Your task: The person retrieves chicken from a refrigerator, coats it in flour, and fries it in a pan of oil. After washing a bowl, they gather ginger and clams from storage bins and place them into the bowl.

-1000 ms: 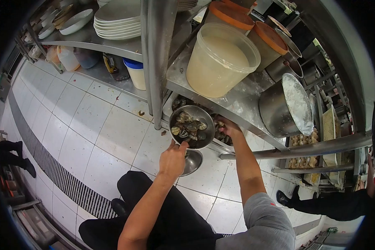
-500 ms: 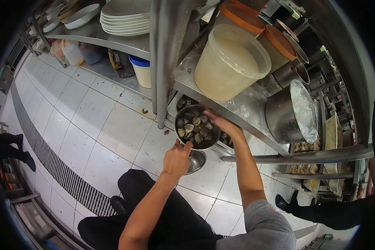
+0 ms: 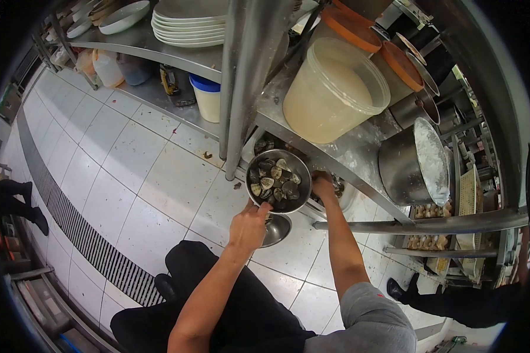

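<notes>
My left hand [image 3: 250, 225] grips the near rim of a round metal bowl [image 3: 304, 172], which holds several clams [image 3: 276, 173]. Under the shelf, a white tray [image 3: 348, 199] with more shellfish [image 3: 338, 185] lies low, partly hidden by the bowl. My right hand [image 3: 323, 183] reaches down into that tray, right of the bowl; its fingertips are hidden among shadow and shells. A second metal bowl [image 3: 276, 230] rests on the floor below the held one.
Over the tray, a metal shelf [image 3: 359, 154] bears a large plastic tub [image 3: 330, 94] and a floury pot [image 3: 401, 167]. A shelf post [image 3: 238, 88] stands at centre. Other people's feet [image 3: 38, 220] and legs [image 3: 453, 297] show at left and right.
My right hand has left the bowl's far rim and moved right and down into the tray. The bowl stays in my left hand. The view has shifted slightly.
</notes>
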A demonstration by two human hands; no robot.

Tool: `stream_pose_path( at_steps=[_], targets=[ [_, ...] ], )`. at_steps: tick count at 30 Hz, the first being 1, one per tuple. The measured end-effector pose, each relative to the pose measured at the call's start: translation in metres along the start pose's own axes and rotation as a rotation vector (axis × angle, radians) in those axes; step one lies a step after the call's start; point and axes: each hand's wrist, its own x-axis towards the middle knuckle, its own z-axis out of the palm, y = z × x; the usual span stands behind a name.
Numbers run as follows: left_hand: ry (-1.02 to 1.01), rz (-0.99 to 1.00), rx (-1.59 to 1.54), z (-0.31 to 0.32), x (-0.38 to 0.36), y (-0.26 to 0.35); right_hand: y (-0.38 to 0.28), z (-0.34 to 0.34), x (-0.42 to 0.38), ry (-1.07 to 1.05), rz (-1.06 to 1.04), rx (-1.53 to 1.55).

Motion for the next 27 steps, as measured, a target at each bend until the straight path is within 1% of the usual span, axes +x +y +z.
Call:
stream_pose_path(
  at_steps=[1,3,4,6,7,9,10,12,13,15,16,17,18,19,20,22,23,24,25,27],
  targets=[
    [0.007,-0.002,0.003,-0.004,-0.001,0.0,-0.004,-0.008,0.003,0.002,-0.008,0.0],
    [0.014,0.0,-0.024,-0.011,-0.004,0.0,-0.011,-0.023,0.007,0.181,0.202,0.176],
    [0.017,-0.001,-0.024,-0.014,-0.005,-0.001,-0.014,-0.027,0.005,0.182,0.2,0.175],
    [-0.042,-0.003,-0.004,-0.02,-0.007,-0.005,-0.018,-0.038,-0.003,0.422,-0.1,-0.305],
    [-0.039,-0.001,-0.008,-0.022,-0.008,-0.008,-0.031,-0.044,-0.012,0.426,-0.101,-0.31],
    [-0.012,0.004,0.003,-0.025,-0.012,-0.014,-0.081,-0.059,-0.035,0.455,-0.02,0.248],
    [-0.006,0.001,-0.004,-0.028,-0.013,-0.016,-0.11,-0.072,-0.046,0.454,-0.026,0.24],
    [-0.002,0.01,-0.017,-0.036,-0.017,-0.023,-0.161,-0.091,-0.064,0.193,-0.292,0.516],
    [0.008,0.003,-0.023,-0.039,-0.02,-0.028,-0.171,-0.088,-0.066,0.188,-0.302,0.508],
    [-0.024,0.037,0.004,-0.044,-0.025,-0.039,-0.194,-0.081,-0.071,0.387,-0.101,0.52],
    [-0.01,0.035,-0.002,-0.051,-0.029,-0.043,-0.174,-0.051,-0.061,0.384,-0.081,0.416],
    [-0.03,0.056,0.005,-0.059,-0.032,-0.047,-0.17,-0.039,-0.066,0.386,-0.088,0.406],
    [-0.05,0.081,0.012,-0.069,-0.033,-0.052,-0.171,-0.032,-0.073,0.076,0.149,0.682],
    [-0.054,0.088,0.006,-0.081,-0.034,-0.06,-0.185,-0.032,-0.084,-0.243,0.398,0.95],
    [-0.069,0.12,0.013,-0.096,-0.039,-0.068,-0.198,-0.033,-0.097,-0.236,0.417,0.952],
    [-0.104,0.15,0.024,-0.13,-0.05,-0.083,-0.231,-0.035,-0.123,-0.323,0.468,1.202],
    [-0.069,0.147,0.004,-0.151,-0.054,-0.088,-0.249,-0.032,-0.135,-0.323,0.481,1.214],
    [-0.028,0.148,-0.01,-0.174,-0.056,-0.091,-0.27,-0.027,-0.144,-0.301,0.502,1.329],
    [-0.039,0.157,0.0,-0.203,-0.057,-0.091,-0.288,-0.025,-0.15,-0.274,0.521,1.446],
    [-0.347,-0.14,-0.059,-0.27,-0.064,-0.086,-0.318,-0.033,-0.165,-0.276,0.522,1.544]
  ],
)
